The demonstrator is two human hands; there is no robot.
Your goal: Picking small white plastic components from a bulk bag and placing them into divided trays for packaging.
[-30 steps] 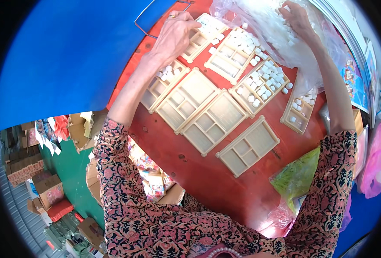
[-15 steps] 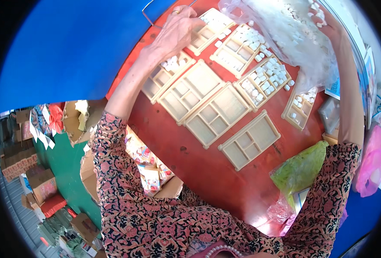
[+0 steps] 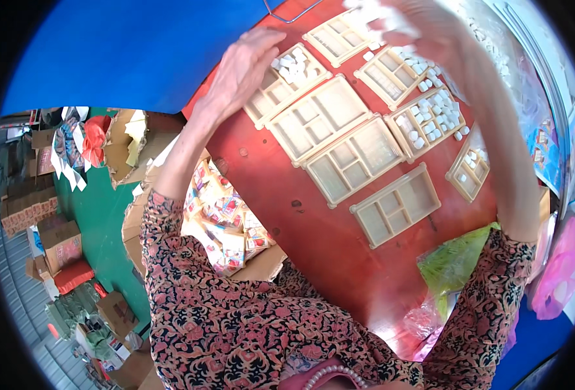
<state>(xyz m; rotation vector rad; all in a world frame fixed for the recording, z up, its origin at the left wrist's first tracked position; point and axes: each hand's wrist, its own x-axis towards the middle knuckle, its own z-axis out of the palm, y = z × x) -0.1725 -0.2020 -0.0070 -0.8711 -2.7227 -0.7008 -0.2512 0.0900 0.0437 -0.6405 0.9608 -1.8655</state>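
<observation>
My left hand (image 3: 245, 68), fingers stretched out, is at the left edge of a cream divided tray (image 3: 259, 104) with small white marshmallow-like pieces (image 3: 294, 67) heaped at its far end. My right hand (image 3: 424, 29) is over the far trays, smeared by motion, with a handful of white pieces (image 3: 380, 23) at its fingers. Beneath that handful is another cream tray (image 3: 332, 44), its far end partly hidden. A neighbouring tray (image 3: 386, 77) and a fuller tray (image 3: 430, 123) hold more white pieces, some lying loose beside them.
Three trays without white pieces (image 3: 320, 120) (image 3: 356, 159) (image 3: 396, 205) lie nearer on the red table (image 3: 255, 175). A small tray (image 3: 468, 172) sits right, by a clear plastic bag (image 3: 508, 71). A green bag (image 3: 453, 263) lies near my right sleeve; a carton of packets (image 3: 226, 221) stands left.
My right hand has come left from the clear bag to above the far trays, bringing white pieces. My left hand has drawn back from the far tray to the left one. The view has shifted.
</observation>
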